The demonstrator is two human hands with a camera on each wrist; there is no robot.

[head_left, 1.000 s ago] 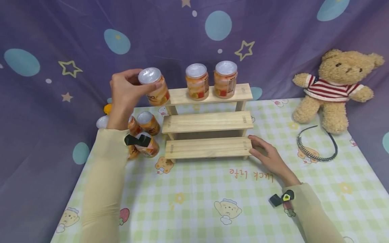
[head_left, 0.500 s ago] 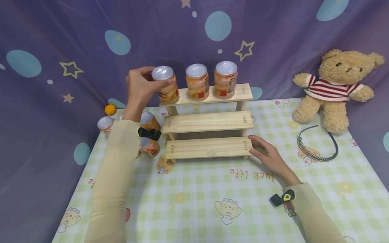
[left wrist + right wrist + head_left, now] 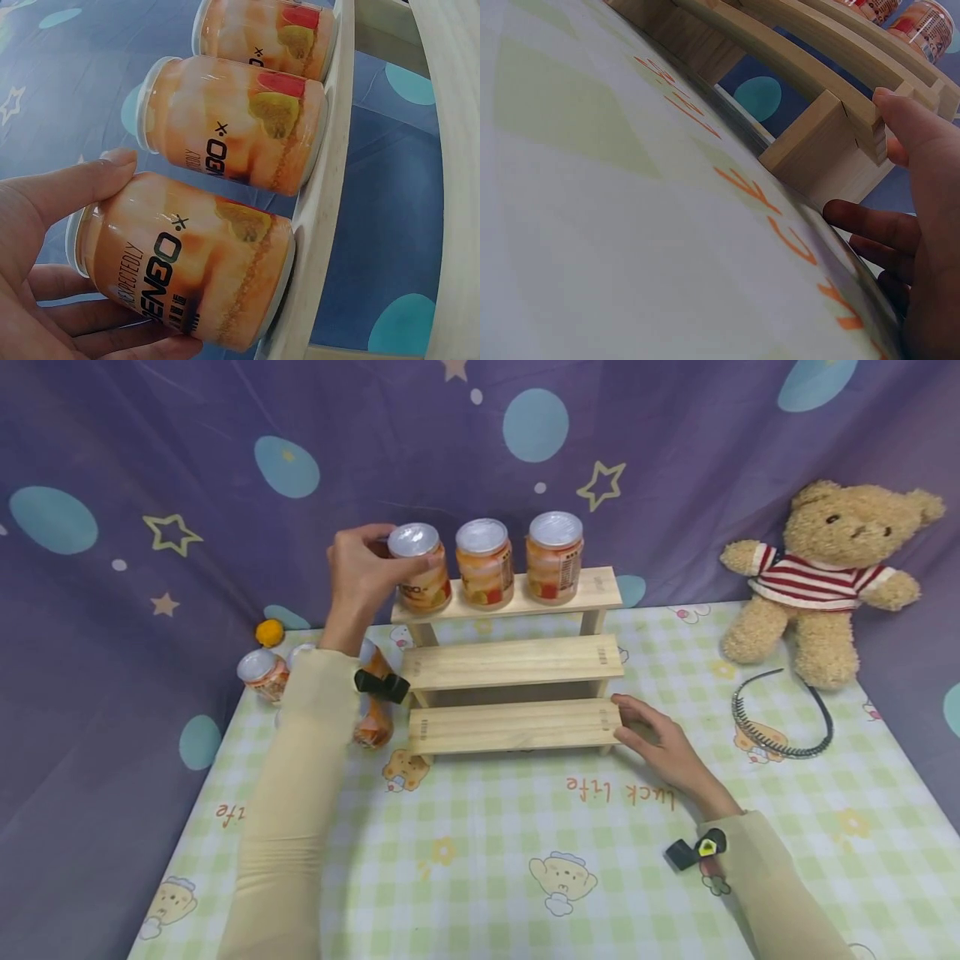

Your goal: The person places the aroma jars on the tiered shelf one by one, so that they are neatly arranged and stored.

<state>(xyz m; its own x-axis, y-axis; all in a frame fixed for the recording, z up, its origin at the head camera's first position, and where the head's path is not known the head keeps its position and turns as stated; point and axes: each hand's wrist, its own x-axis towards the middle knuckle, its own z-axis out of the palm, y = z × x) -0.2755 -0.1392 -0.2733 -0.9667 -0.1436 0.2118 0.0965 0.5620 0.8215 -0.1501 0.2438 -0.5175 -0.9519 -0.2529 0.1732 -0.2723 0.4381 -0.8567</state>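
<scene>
Curtain [image 3: 390,452] behind; left hand [image 3: 363,568] grips can [image 3: 427,591], right hand [image 3: 666,747] pinches shelf [image 3: 513,727]; teddy [image 3: 813,581], head view only.

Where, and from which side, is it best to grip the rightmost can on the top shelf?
Probably around its upper wall, coming from the right: the rightmost can stands upright and round, open to that side, while the middle can stands close on its left.

Tbl [image 3: 480,827] w/ shelf [image 3: 513,725], cans [image 3: 262,675], bear [image 3: 810,583], hairband [image 3: 806,753]

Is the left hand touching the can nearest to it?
Touching: the left wrist view shows the left hand gripping the nearest can between thumb and fingers.
</scene>
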